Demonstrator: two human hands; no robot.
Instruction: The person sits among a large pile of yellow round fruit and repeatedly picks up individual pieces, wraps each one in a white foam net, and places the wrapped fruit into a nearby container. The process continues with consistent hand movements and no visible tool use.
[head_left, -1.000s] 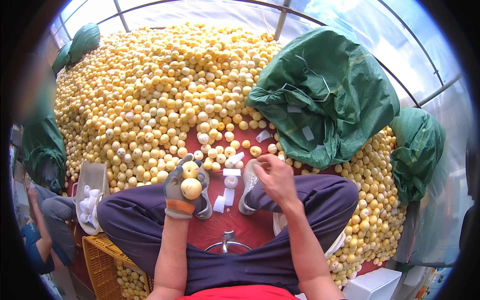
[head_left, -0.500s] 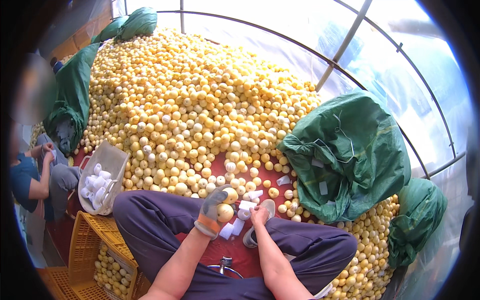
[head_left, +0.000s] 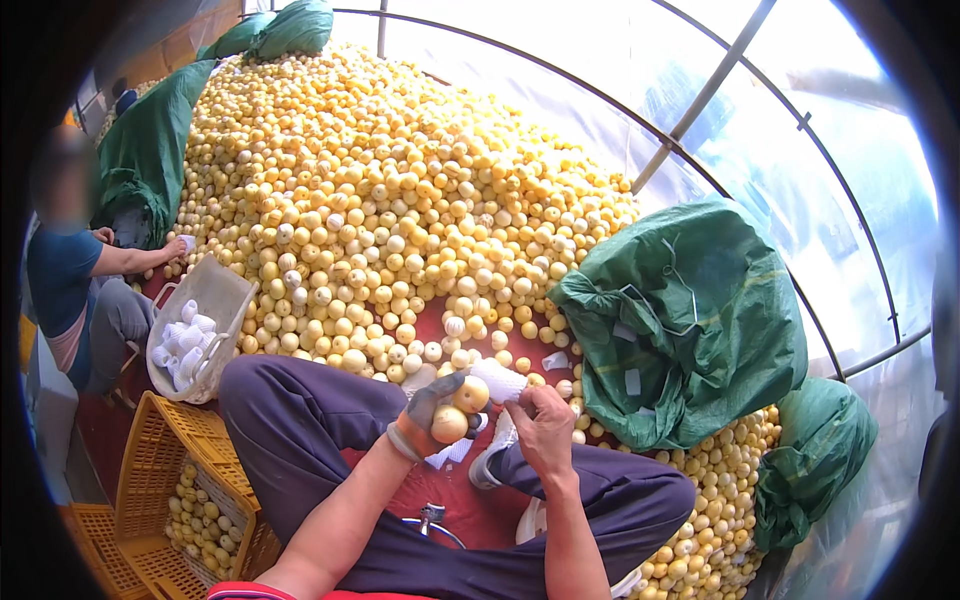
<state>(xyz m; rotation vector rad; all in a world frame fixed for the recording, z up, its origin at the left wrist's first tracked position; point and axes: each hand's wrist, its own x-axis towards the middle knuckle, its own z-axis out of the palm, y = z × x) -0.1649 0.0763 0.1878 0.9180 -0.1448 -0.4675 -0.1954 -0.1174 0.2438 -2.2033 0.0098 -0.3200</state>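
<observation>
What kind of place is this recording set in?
Probably a plastic-covered hoop shelter used for sorting or packing fruit. A huge pile of yellow fruit fills the floor under curved metal frame bars and clear sheeting, with green tarp bundles beside it and a yellow crate partly filled with fruit.

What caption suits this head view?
Seated by a fruit heap, gloved left hand holds two yellow fruits; right hand pulls a white foam sleeve.

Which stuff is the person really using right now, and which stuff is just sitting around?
In use:
- left hand, gloved, holding two yellow fruits
- right hand, bare, touching a white foam net at the upper fruit

Just sitting around:
- big fruit pile
- grey basket of white nets
- yellow crate with fruit inside
- green tarp bundle
- another person at the left
</observation>
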